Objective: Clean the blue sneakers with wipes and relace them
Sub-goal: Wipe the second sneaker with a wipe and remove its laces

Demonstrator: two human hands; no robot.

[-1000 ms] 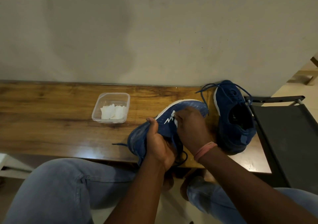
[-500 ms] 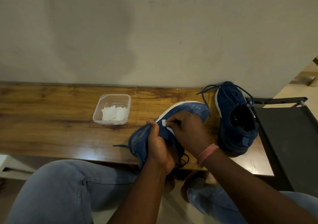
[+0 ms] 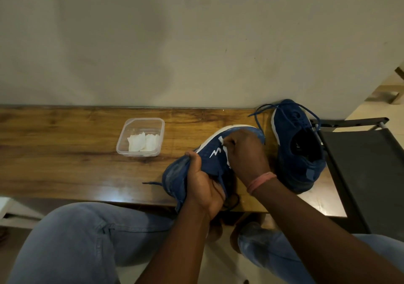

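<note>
Inside plastic tub (image 3: pixel 122 140): folded white wipes (image 3: pixel 143 142).

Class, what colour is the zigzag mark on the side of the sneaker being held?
White, on the blue sneaker; the head view shows it plainly.

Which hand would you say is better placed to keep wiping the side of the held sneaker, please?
Right. The right hand already presses a wipe against the held sneaker. The left hand grips that sneaker from below, steadying it.
</note>
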